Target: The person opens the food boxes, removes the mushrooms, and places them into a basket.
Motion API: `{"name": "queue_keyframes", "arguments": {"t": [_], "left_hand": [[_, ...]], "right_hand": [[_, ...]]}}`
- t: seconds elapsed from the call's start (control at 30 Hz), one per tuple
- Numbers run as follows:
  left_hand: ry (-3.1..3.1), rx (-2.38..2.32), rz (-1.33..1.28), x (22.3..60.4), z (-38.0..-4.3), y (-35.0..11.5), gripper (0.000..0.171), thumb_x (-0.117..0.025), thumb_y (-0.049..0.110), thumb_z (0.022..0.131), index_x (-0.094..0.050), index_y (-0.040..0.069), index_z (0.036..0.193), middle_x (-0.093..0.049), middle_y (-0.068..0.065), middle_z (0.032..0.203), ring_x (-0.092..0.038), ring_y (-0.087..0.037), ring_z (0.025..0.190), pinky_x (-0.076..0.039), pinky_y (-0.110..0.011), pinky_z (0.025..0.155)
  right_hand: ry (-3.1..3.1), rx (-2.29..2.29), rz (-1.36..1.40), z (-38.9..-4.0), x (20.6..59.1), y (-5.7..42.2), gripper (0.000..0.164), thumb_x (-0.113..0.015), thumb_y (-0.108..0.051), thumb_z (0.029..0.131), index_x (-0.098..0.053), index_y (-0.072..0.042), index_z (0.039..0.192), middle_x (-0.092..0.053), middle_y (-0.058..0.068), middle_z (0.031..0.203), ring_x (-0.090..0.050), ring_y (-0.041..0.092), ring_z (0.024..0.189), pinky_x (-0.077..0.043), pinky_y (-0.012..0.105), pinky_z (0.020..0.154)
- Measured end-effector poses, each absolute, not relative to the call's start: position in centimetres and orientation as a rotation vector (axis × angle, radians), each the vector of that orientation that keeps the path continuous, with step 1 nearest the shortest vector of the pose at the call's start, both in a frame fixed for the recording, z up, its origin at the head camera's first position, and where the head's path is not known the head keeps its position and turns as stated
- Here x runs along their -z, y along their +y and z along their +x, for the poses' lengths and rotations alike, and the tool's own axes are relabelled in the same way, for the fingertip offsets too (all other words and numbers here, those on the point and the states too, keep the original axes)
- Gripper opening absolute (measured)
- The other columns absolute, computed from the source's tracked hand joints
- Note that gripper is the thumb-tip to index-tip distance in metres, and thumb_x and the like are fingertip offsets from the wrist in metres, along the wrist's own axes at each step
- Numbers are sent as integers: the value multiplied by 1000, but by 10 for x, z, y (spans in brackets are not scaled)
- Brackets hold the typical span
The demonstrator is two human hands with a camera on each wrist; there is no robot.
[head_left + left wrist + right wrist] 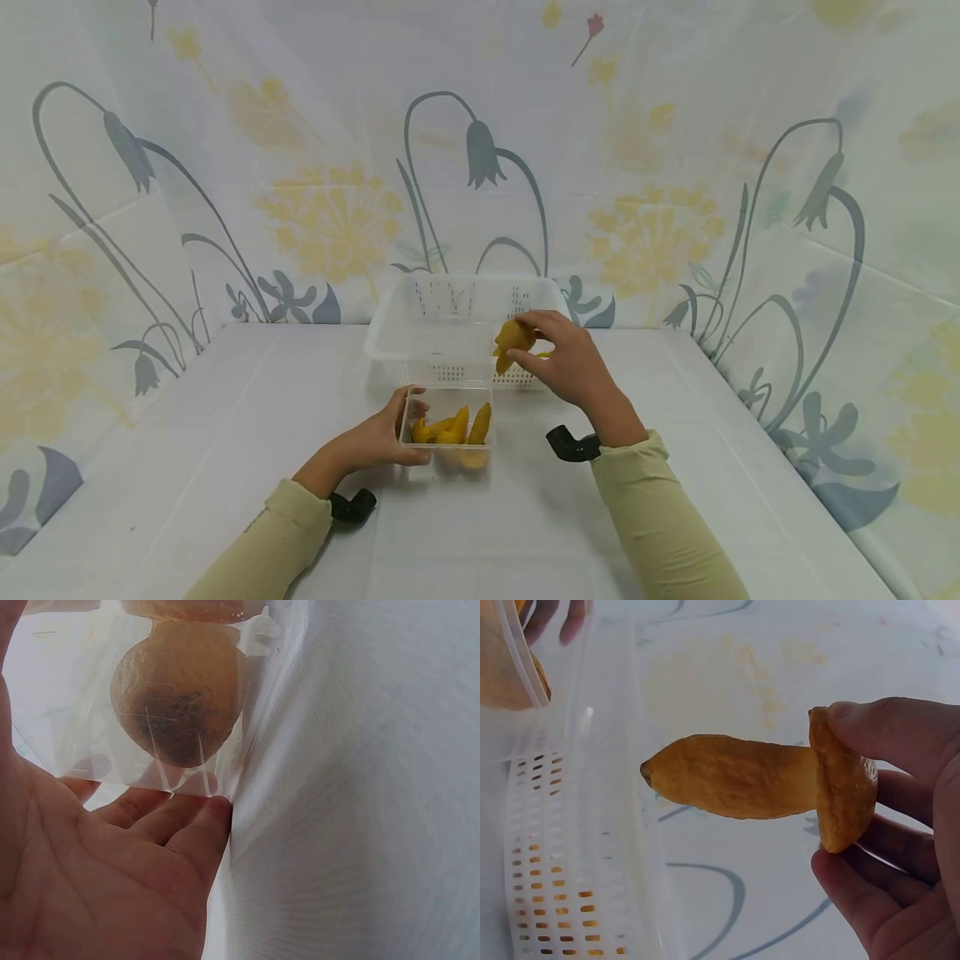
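Note:
My right hand (577, 362) pinches a yellow-brown mushroom (516, 335) by its cap, raised over the front of the white basket. In the right wrist view the mushroom's thick stem (735, 776) points left, away from the fingers. The left hand (372, 437) grips the left side of a clear plastic box (450, 447) on the table, thumb at the front and fingers behind. Several similar mushrooms (453, 427) lie inside the box. Through its clear wall, the left wrist view shows a rounded brown cap (180, 697) with a dark patch.
A white perforated basket (386, 337) stands behind the box, with yellow-orange showing through its holes. The box's clear lid (461, 342) stands raised in front of it. White cloth covers the table (247, 392), and a flower-printed curtain (480, 225) encloses the back and sides.

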State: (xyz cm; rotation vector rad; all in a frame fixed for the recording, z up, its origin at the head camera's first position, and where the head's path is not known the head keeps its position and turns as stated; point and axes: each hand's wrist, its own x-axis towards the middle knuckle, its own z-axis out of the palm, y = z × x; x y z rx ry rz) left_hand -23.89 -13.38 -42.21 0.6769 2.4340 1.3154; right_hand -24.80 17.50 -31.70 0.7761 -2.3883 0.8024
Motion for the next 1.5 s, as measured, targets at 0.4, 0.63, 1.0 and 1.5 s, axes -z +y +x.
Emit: {"name": "queue_keyframes", "arguments": {"t": [0.4, 0.63, 1.0, 1.5], "left_hand": [[2429, -1325, 648, 421, -238, -133, 101, -83, 30, 75, -15, 13, 148, -41, -14, 145, -40, -31, 135, -30, -55, 113], [2427, -1335, 651, 421, -239, -133, 101, -83, 30, 75, -15, 13, 148, -41, -15, 145, -39, -31, 135, -30, -55, 112], [2424, -1321, 674, 423, -240, -134, 100, -82, 31, 77, -14, 11, 147, -40, -16, 146, -39, -32, 135, -30, -55, 112], [2420, -1324, 669, 423, -240, -134, 101, -82, 32, 76, -14, 12, 147, -39, -16, 145, -39, -33, 136, -30, -56, 112]], "right_hand": [[-2404, -844, 689, -255, 321, 183, 46, -75, -27, 86, -60, -10, 126, -61, 7, 125, -61, 23, 110, -53, 38, 92], [-2358, -906, 638, -260, 327, 183, 47, -75, -26, 86, -59, -9, 127, -61, 9, 124, -59, 25, 115, -52, 36, 95], [-2332, -939, 561, -269, 343, 177, 48, -75, -28, 85, -58, -10, 127, -62, 9, 125, -61, 26, 112, -55, 39, 90], [-2354, -924, 545, -277, 358, 173, 42, -69, -24, 90, -59, -12, 129, -58, 9, 133, -60, 26, 113, -54, 41, 90]]}}
